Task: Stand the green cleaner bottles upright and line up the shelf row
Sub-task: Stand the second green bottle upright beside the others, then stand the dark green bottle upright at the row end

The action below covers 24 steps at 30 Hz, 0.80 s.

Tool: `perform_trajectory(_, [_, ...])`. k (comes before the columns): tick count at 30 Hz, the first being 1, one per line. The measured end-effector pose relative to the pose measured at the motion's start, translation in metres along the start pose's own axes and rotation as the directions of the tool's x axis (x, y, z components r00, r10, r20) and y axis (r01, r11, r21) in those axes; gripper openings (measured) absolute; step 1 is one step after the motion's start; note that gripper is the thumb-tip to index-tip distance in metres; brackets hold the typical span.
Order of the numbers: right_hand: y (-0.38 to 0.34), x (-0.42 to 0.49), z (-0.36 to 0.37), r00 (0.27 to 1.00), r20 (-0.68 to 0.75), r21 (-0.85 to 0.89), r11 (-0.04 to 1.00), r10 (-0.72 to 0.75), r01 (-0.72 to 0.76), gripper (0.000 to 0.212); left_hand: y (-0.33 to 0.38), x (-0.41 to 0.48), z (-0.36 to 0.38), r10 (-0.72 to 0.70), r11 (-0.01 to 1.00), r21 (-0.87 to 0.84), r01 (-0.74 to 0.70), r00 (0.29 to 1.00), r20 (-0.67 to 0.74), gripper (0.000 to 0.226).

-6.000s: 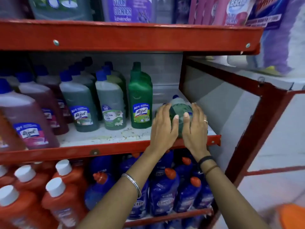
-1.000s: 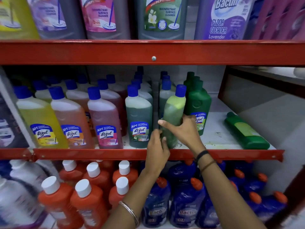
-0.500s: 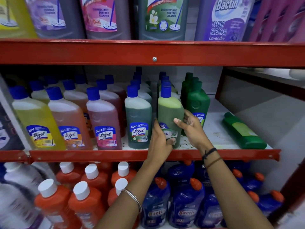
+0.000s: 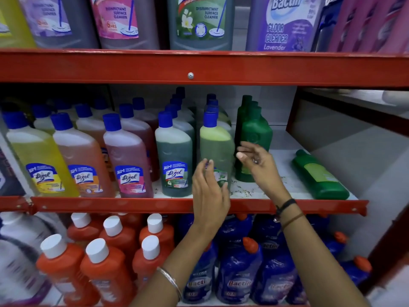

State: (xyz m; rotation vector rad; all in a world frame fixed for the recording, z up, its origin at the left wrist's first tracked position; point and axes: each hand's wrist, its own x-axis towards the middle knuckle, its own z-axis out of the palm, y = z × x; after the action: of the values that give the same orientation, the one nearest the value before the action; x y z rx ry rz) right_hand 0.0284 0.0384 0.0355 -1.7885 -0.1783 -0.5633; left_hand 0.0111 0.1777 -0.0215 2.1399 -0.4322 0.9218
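A light-green cleaner bottle [image 4: 215, 147] with a blue cap stands upright at the front of the middle shelf [image 4: 199, 204], in line with the front row. My left hand [image 4: 209, 191] hovers open just in front of its label. My right hand [image 4: 257, 162] is open too, fingers spread, a little to the bottle's right and off it. Behind that hand stand dark-green bottles [image 4: 254, 134], upright. Another green bottle [image 4: 319, 176] lies on its side at the shelf's right end, cap pointing to the back.
Left of the light-green bottle the front row runs dark green [image 4: 174, 156], pink [image 4: 127, 160], orange [image 4: 81, 158] and yellow [image 4: 37, 158] bottles. A red shelf beam [image 4: 199, 67] crosses above. Orange bottles [image 4: 101, 269] and blue bottles [image 4: 239, 273] fill the shelf below.
The light-green bottle went from tilted in both hands to standing upright. Both hands have let go of it and drawn back a little.
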Motion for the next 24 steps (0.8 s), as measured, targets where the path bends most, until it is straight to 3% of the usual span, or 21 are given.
perform_trajectory(2, [0.003, -0.001, -0.031, 0.996, -0.085, -0.078, 0.997, -0.016, 0.009, 0.033, 0.019, -0.001, 0.008, 0.121, 0.99, -0.061, -0.124, 0.991, -0.055, 0.047])
perform_trajectory(4, [0.011, -0.002, -0.067, 0.986, -0.164, -0.21, 0.977, -0.009, -0.026, 0.029, 0.044, 0.004, 0.023, 0.172, 0.969, -0.177, -0.171, 0.985, -0.006, 0.038])
perform_trajectory(8, [0.046, 0.001, -0.133, 0.953, -0.299, -0.595, 0.79, -0.05, -0.146, 0.018, 0.089, 0.02, 0.076, 0.219, 0.942, -0.306, -0.138, 0.944, 0.247, 0.028])
perform_trajectory(11, [0.069, 0.01, -0.167, 0.909, -0.396, -0.671, 0.637, 0.126, -0.381, 0.034, 0.122, 0.03, 0.131, 0.208, 0.964, -0.25, -0.086, 0.828, 0.52, 0.026])
perform_trajectory(14, [0.081, 0.02, -0.187, 0.808, -0.382, -0.583, 0.562, 0.448, -0.587, 0.043, 0.146, 0.04, 0.169, -0.011, 0.97, -0.168, 0.176, 0.723, 0.691, 0.039])
perform_trajectory(16, [0.083, 0.025, -0.196, 0.774, -0.347, -0.411, 0.656, 0.529, -0.633, 0.042, 0.152, 0.046, 0.182, -0.171, 0.893, -0.148, 0.426, 0.623, 0.763, 0.044])
perform_trajectory(18, [0.084, 0.025, -0.201, 0.761, -0.351, -0.157, 0.767, 0.545, -0.622, 0.038, 0.151, 0.047, 0.192, -0.298, 0.751, -0.167, 0.639, 0.553, 0.778, 0.045])
perform_trajectory(21, [0.088, 0.015, -0.197, 0.759, -0.337, 0.103, 0.823, 0.557, -0.559, 0.023, 0.143, 0.047, 0.199, -0.393, 0.597, -0.262, 0.758, 0.561, 0.728, 0.049])
perform_trajectory(24, [0.09, 0.009, -0.188, 0.803, -0.297, 0.271, 0.852, 0.517, -0.448, 0.007, 0.141, 0.049, 0.19, -0.406, 0.586, -0.363, 0.724, 0.651, 0.642, 0.052])
